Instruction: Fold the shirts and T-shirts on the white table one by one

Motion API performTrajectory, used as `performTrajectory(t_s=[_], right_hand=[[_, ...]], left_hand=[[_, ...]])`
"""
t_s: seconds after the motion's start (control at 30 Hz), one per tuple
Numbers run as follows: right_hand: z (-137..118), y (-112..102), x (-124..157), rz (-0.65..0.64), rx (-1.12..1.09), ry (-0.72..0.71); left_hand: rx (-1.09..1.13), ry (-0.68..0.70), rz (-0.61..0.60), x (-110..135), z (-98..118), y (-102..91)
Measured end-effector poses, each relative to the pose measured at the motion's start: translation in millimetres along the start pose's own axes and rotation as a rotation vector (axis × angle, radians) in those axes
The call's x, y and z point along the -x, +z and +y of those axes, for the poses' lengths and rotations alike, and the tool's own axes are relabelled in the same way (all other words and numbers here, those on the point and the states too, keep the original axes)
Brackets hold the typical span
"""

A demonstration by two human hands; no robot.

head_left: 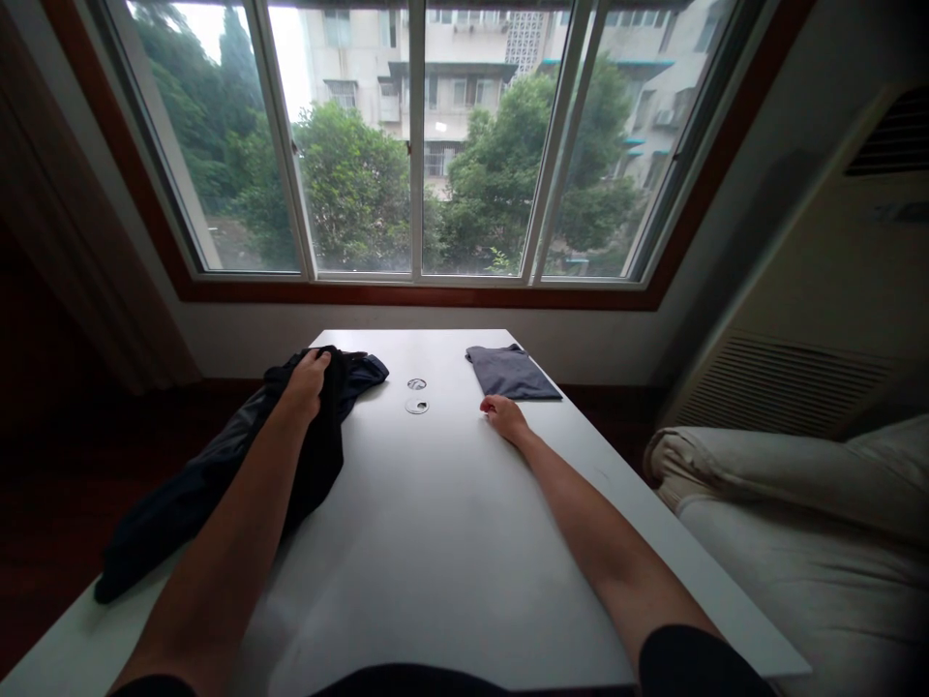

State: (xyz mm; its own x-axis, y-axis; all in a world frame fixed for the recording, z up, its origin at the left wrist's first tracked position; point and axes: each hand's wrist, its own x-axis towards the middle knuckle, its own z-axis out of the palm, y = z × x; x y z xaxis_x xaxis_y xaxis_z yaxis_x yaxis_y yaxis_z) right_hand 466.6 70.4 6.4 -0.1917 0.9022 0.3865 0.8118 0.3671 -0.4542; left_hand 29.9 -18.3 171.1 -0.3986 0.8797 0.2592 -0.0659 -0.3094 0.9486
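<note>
My left hand (311,379) grips a piece of black clothing (324,455) at the table's left side, its fingers closed on the cloth. Beneath and beside that lies a heap of dark navy clothing (193,494), which runs along the left edge toward me. My right hand (502,416) rests low over the white table (435,542) with its fingers curled in; no cloth shows in it. Just beyond it is a folded grey garment (514,372), flat near the far right corner. Exactly what kind of clothes these are, I cannot tell.
Two round cable-hole fittings (416,407) sit in the tabletop between my hands. Past the far edge are a wall and a wide window (417,281). A beige sofa (813,523) stands right of the table, with a floor-standing air conditioner (805,378) behind it.
</note>
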Motion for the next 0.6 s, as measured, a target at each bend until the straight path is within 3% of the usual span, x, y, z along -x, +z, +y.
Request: performTrajectory(t_s=[0.1,0.17,0.27,0.33,0.37,0.43,0.6], right_hand=[[-15.0,-2.4,-4.1,-0.013,-0.183,0.068],[-26.9,-3.0,-6.5,-0.035,-0.413,0.158],[-44.2,-1.1,-6.0,-0.162,-0.742,0.257],[-54.5,1.5,-3.2,-0.282,-0.800,0.258],[-59.4,3.1,-1.7,-0.331,-0.789,0.245],[-68.4,6.0,0.8,-0.383,-0.751,0.207],[-85.9,10.8,3.5,-0.335,-0.652,0.072]], left_hand=[[-0.023,-0.002,-0.322,43.1,15.2,25.8],[-0.139,0.053,-0.633,73.8,19.2,42.5],[-0.398,0.171,-1.209,107.1,14.2,60.1],[-0.621,0.241,-1.461,116.0,4.0,65.0],[-0.745,0.277,-1.493,116.4,-2.9,65.7],[-0.981,0.360,-1.389,110.9,-19.5,64.5],[-1.273,0.425,-0.836,82.3,-67.6,55.2]])
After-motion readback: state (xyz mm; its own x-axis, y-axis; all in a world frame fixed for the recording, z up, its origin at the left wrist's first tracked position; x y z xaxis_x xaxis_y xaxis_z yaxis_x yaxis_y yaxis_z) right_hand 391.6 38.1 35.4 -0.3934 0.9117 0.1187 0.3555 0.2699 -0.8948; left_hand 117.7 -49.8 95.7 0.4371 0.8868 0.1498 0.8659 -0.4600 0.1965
